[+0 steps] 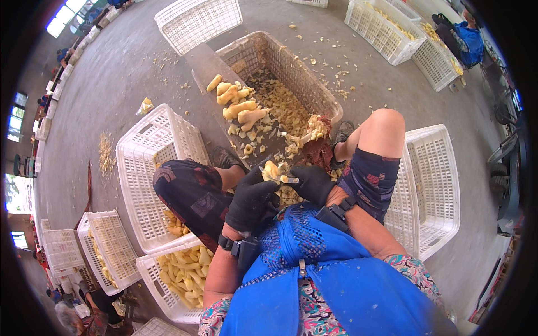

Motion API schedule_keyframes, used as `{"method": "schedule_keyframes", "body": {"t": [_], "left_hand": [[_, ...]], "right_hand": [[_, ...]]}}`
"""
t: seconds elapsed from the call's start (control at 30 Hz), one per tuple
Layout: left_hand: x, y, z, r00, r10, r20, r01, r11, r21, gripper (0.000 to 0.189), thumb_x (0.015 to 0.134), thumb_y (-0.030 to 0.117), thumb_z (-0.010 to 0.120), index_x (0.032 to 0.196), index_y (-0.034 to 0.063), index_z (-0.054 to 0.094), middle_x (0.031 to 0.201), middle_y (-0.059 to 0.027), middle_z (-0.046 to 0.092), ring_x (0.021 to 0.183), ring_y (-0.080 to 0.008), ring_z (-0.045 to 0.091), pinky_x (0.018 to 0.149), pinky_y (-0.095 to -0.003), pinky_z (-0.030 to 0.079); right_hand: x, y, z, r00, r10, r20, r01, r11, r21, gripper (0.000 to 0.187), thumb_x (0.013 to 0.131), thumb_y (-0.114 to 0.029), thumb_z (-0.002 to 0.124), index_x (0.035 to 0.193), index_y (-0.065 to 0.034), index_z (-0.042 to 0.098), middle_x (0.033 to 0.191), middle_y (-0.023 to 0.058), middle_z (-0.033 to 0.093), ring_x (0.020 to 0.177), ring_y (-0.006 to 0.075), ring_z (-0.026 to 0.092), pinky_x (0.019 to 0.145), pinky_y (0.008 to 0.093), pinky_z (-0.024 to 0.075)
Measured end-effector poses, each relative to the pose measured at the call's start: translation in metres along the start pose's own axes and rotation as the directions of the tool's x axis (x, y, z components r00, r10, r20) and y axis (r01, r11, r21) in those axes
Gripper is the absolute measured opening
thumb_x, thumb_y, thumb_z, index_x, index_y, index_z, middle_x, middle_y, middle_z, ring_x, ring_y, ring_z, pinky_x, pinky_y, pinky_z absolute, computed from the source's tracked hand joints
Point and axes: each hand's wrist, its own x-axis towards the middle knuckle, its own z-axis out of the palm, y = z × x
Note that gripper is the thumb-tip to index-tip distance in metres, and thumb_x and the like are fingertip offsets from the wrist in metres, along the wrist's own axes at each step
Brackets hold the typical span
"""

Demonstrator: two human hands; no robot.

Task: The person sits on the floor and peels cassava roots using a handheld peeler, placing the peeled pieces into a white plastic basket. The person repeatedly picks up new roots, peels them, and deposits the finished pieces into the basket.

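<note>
My left hand (253,194), in a black glove, grips a pale yellow root-like vegetable piece (271,169). In my right hand (313,181), also gloved in black, is a small knife (290,179), its curved blade lying across the piece. Beyond my hands a board (210,67) rests over a large dirty crate (309,75). Several knobbly yellow vegetable pieces (239,110) lie on the board, with cut bits near them. Peelings (290,107) cover much of the crate's inside. A dark red cloth or bag (318,153) lies at its near end.
White plastic crates stand left (145,138) and right (435,189) of my legs. A crate at lower left holds many yellow pieces (187,273). Scraps (106,153) dot the floor. A person in blue (468,42) sits at upper right beside filled crates (391,29).
</note>
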Motion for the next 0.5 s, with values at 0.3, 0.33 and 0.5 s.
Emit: {"method": "schedule_keyframes", "body": {"t": [0.3, 0.33, 0.5], "left_hand": [[0.0017, -0.0026, 0.0001, 0.996, 0.079, 0.044, -0.077, 0.996, -0.05, 0.043, 0.086, 0.008, 0.056, 0.128, 0.0002, 0.051, 0.096, -0.0005, 0.061, 0.083, -0.0072, 0.056, 0.07, -0.02, 0.045], [0.0021, -0.0037, 0.001, 0.997, 0.077, 0.025, -0.075, 0.994, -0.074, 0.04, 0.086, 0.008, 0.055, 0.125, -0.0002, 0.052, 0.096, -0.0001, 0.06, 0.083, -0.0073, 0.055, 0.07, -0.0196, 0.045], [0.0041, -0.0084, 0.0023, 0.987, 0.139, -0.078, -0.125, 0.978, 0.169, 0.028, 0.088, 0.009, 0.057, 0.115, -0.0004, 0.057, 0.091, -0.0018, 0.061, 0.07, -0.0071, 0.057, 0.057, -0.0211, 0.048]], "right_hand": [[-0.0037, -0.006, -0.0008, 0.955, 0.07, 0.287, -0.262, 0.65, 0.714, 0.025, 0.083, -0.026, 0.074, 0.097, -0.0065, 0.068, 0.081, 0.0124, 0.068, 0.082, 0.0087, 0.058, 0.074, 0.0313, 0.0498], [-0.0036, -0.007, -0.0022, 0.958, 0.065, 0.28, -0.251, 0.665, 0.704, 0.025, 0.084, -0.027, 0.073, 0.096, -0.007, 0.068, 0.082, 0.0134, 0.068, 0.081, 0.0115, 0.061, 0.074, 0.0323, 0.0504], [0.0002, -0.004, -0.0064, 0.982, 0.127, 0.137, -0.148, 0.978, 0.15, 0.027, 0.085, -0.036, 0.067, 0.094, -0.0106, 0.067, 0.081, 0.0172, 0.067, 0.079, 0.0324, 0.067, 0.069, 0.0411, 0.0518]]}}
